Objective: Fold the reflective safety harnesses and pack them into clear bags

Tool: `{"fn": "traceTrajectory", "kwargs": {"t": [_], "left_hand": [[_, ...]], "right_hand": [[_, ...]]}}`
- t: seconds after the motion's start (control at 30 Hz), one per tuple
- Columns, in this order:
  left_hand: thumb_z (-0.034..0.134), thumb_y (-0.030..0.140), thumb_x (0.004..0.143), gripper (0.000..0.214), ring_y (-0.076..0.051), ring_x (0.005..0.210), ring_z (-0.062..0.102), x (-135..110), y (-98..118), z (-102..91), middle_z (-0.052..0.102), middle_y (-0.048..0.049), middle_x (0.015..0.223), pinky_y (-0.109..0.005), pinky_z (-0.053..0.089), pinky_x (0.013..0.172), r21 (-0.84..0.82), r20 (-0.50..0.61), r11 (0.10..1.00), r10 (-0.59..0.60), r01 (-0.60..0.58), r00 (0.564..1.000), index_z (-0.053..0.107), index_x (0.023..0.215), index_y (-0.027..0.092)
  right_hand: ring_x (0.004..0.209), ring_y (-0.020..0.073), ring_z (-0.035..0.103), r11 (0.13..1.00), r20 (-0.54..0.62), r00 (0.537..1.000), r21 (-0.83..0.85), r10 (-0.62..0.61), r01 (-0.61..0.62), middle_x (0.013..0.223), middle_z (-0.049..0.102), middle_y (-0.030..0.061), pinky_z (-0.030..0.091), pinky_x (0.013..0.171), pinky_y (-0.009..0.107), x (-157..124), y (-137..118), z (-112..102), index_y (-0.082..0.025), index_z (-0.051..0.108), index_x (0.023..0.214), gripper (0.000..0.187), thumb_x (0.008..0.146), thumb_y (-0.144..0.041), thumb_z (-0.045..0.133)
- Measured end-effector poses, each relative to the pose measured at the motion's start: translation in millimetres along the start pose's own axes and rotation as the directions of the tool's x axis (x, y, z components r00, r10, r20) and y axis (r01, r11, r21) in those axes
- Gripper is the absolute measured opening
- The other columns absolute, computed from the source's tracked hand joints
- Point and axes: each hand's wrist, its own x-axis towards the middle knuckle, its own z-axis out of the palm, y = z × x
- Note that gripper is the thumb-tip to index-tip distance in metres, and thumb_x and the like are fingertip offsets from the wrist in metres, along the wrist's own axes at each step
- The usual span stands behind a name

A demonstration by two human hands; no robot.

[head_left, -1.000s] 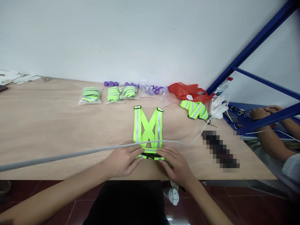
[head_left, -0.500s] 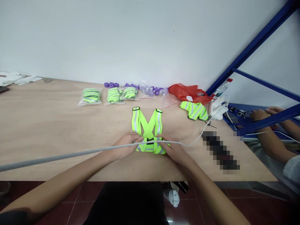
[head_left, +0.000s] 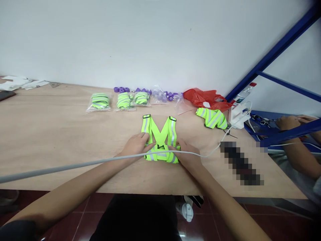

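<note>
My left hand (head_left: 136, 145) and right hand (head_left: 188, 154) pinch the lime harness (head_left: 161, 140) at either side; it lies between them. Grey cable (head_left: 100, 162) crosses before it. Beyond grip: bagged straps (head_left: 100, 101) leftward, red bag (head_left: 203, 97) rightward.

- Vest (head_left: 160, 138): neon yellow-green webbing, grey reflective stripe along the bands.
- Lies flat on the desk (head_left: 62, 134), near the front edge, shoulder end pointing toward the wall.
- Two upright straps (head_left: 173, 132), roughly parallel, black slider at the far end of each.
- Diagonal bands between them meet in a V.
- Near end folded up into a layered bundle, bands overlapping at angles.
- Small dark piece at the V's base, detail unclear.
- Bundle's sides partly hidden.
</note>
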Motion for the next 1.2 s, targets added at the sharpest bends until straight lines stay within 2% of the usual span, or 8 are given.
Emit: {"fn": "traceTrajectory", "kwargs": {"t": [0.1,0.2,0.33,0.47,0.6,0.77,0.9,1.2], "left_hand": [[0.047,0.047,0.103,0.034,-0.019,0.072,0.059,-3.9,-0.3,-4.2,0.059,-0.0023,0.081,-0.030,0.046,0.065,-0.073,0.031,0.997,0.039,-0.037,0.999,0.053,0.084,0.020],[0.046,0.045,0.104,0.034,-0.019,0.078,0.065,-12.8,-2.5,-10.0,0.065,-0.0046,0.089,-0.029,0.051,0.068,-0.157,0.033,0.979,0.134,-0.127,0.990,0.062,0.089,0.019],[0.040,0.042,0.107,0.039,-0.026,0.103,0.070,-30.2,-5.3,-10.4,0.072,-0.0119,0.111,-0.038,0.058,0.087,-0.051,-0.032,0.964,0.258,-0.260,0.965,0.071,0.109,0.018],[0.047,0.052,0.103,0.049,-0.035,0.120,0.065,-44.8,-2.8,-3.3,0.065,-0.0191,0.135,-0.053,0.055,0.099,0.068,-0.037,0.976,0.210,-0.207,0.977,0.065,0.131,0.015],[0.053,0.062,0.097,0.073,-0.038,0.137,0.052,-51.2,-1.1,2.3,0.047,-0.0215,0.154,-0.054,0.050,0.107,0.039,0.039,0.986,0.160,-0.162,0.986,0.042,0.153,0.016],[0.053,0.056,0.099,0.076,-0.034,0.146,0.042,-51.4,-3.2,5.5,0.038,-0.0188,0.161,-0.050,0.045,0.114,-0.016,0.085,0.984,0.180,-0.179,0.980,0.025,0.160,0.020],[0.052,0.055,0.100,0.077,-0.033,0.148,0.038,-51.0,-5.5,6.3,0.033,-0.0184,0.163,-0.049,0.043,0.116,-0.029,0.131,0.988,0.153,-0.151,0.979,0.022,0.161,0.019],[0.043,0.053,0.104,0.073,-0.033,0.153,0.027,-50.0,-5.6,-0.2,0.021,-0.0178,0.168,-0.051,0.035,0.122,-0.092,0.227,0.986,0.159,-0.141,0.961,0.017,0.163,0.018]], "right_hand": [[0.066,0.0191,0.064,0.996,-0.043,0.995,0.010,-0.092,0.093,0.076,0.071,0.0022,0.031,0.054,0.027,-6.3,-0.2,1.9,-0.023,0.065,0.086,0.032,0.098,-0.051,0.055],[0.070,0.0187,0.063,0.977,-0.144,0.966,-0.034,-0.214,0.211,0.081,0.071,0.0065,0.032,0.055,0.028,-12.9,1.3,2.0,-0.021,0.066,0.083,0.038,0.102,-0.048,0.049],[0.063,0.0189,0.058,0.978,-0.176,0.963,-0.079,-0.203,0.192,0.073,0.067,0.0079,0.030,0.052,0.029,-18.3,3.5,0.2,-0.019,0.068,0.079,0.047,0.103,-0.054,0.046],[0.075,0.0205,0.066,0.954,-0.118,0.948,-0.001,-0.297,0.299,0.082,0.073,0.0088,0.042,0.061,0.030,-21.2,7.1,-2.1,-0.020,0.073,0.087,0.041,0.107,-0.037,0.041],[0.100,0.0254,0.071,0.920,-0.187,0.920,0.127,-0.345,0.371,0.107,0.077,0.0108,0.054,0.090,0.038,-32.5,16.7,-3.5,-0.020,0.073,0.115,0.033,0.106,-0.034,0.044],[0.129,0.0336,0.061,0.879,-0.105,0.907,0.226,-0.407,0.420,0.139,0.065,0.0155,0.052,0.106,0.054,-47.2,27.7,-0.8,-0.019,0.049,0.150,0.058,0.099,-0.045,0.057],[0.142,0.0343,0.048,0.862,-0.027,0.893,0.250,-0.450,0.442,0.152,0.052,0.0161,0.044,0.114,0.060,-46.9,27.8,2.5,-0.020,0.030,0.160,0.073,0.098,-0.043,0.059],[0.150,0.0323,0.037,0.845,0.048,0.881,0.313,-0.470,0.434,0.159,0.044,0.0147,0.038,0.119,0.059,-41.4,28.5,1.0,-0.021,0.027,0.162,0.071,0.099,-0.037,0.058]]}}
